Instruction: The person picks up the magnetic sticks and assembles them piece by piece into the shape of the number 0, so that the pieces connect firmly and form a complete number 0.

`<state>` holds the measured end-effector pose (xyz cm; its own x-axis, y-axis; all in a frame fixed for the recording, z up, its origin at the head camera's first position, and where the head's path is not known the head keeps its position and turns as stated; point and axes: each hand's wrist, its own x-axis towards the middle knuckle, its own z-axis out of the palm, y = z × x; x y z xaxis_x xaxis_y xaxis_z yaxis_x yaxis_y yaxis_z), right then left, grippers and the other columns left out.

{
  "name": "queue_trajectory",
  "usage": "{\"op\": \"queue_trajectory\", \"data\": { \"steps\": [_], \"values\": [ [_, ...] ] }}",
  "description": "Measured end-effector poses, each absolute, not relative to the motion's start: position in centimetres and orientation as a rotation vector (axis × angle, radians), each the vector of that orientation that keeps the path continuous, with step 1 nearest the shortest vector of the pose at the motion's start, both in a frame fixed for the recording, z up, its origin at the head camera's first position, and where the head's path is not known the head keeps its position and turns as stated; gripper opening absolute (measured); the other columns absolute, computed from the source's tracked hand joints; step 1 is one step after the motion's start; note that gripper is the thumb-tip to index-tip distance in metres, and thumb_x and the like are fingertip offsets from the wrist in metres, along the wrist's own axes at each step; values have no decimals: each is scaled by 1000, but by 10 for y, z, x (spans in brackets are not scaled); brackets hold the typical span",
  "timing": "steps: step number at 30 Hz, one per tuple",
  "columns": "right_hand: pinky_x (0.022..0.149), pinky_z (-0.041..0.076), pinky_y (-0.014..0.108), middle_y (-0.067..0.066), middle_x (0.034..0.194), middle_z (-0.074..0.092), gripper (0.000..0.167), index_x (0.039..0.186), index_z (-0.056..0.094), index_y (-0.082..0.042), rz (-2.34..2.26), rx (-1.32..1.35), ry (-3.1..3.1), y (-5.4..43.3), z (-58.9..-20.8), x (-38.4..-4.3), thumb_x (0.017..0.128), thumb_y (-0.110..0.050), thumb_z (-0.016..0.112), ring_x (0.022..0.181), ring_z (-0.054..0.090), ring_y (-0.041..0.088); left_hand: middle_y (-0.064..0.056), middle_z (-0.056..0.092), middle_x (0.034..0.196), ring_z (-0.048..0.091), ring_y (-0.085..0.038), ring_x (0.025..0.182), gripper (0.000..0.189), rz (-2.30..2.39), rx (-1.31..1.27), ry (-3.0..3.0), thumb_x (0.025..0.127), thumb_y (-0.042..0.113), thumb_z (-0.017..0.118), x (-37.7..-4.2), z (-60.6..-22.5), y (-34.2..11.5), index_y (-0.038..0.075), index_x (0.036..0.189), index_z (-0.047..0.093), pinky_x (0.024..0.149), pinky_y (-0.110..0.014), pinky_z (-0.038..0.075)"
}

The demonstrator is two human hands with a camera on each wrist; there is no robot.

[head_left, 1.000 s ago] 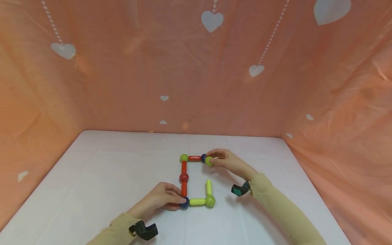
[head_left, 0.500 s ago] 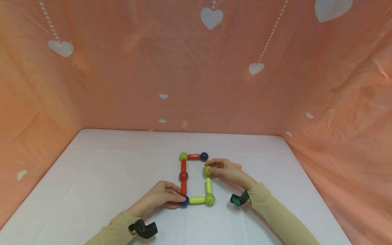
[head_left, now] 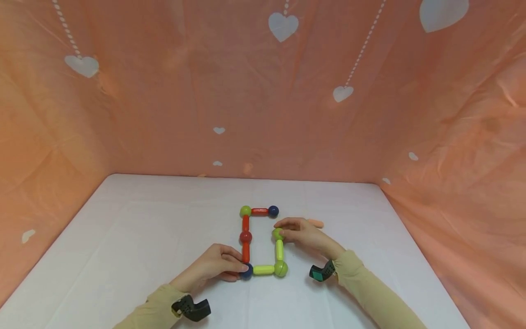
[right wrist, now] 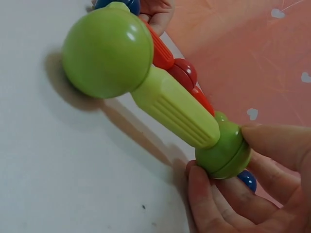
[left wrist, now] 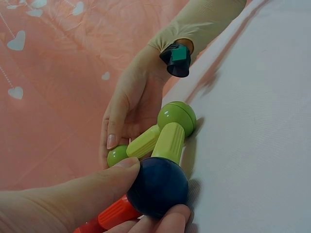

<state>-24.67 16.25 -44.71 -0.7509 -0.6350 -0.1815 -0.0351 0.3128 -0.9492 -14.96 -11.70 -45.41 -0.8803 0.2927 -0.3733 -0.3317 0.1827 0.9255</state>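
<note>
My left hand pinches the blue ball at the near left corner of a stick-and-ball frame on the table. From that ball, red sticks run away through a red ball to a green ball. A further red stick leads right to a second blue ball. Yellow-green sticks join at a green corner ball. My right hand pinches another green ball, which touches the end of the upright yellow-green stick.
An orange stick lies behind my right hand. White cloth covers the table. An orange curtain with white hearts hangs behind and at both sides. A wrist camera sits on each wrist.
My right hand has brought the green ball from beside the far blue ball toward me, onto the yellow-green stick's end. The orange stick has come into view. My left hand stays in place.
</note>
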Motion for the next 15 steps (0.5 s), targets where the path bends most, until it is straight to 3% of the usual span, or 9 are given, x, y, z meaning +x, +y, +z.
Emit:
{"op": "queue_trajectory", "data": {
  "steps": [9,15],
  "values": [
    [92,47,33,5,115,65,38,123,61,-5,-1412,-584,2187,161,-446,-242,90,-22,68,106,60,19,-13,70,86,69,-20,73,38,1752,-43,1983,77,10,81,-150,-456,-117,-6,106,62,64,-33,58],
    [89,49,34,9,117,63,32,119,62,-2,-1428,-639,2235,159,-447,-242,90,-15,68,108,59,23,-12,71,87,69,-21,74,39,1745,-39,1992,77,11,80,-150,-455,-117,-6,106,62,64,-33,58]
  ]
}}
